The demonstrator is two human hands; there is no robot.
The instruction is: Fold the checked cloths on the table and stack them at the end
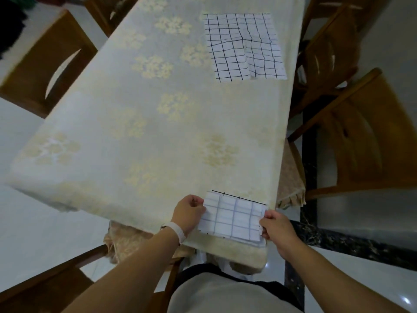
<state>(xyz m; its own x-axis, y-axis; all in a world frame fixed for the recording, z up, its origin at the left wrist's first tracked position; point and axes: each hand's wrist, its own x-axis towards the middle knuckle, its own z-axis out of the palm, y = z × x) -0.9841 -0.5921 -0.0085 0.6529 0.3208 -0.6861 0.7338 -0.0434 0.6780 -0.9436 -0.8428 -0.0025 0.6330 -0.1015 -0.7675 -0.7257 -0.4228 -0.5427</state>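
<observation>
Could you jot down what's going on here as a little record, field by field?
place: table with a pale flowered cover, wooden chairs around it
near cloth: folded, at the near edge
left hand: pinches its left edge
right hand: pinches its right edge
far cloth: spread open, rumpled, at the far right of the table
stack: none yet
</observation>
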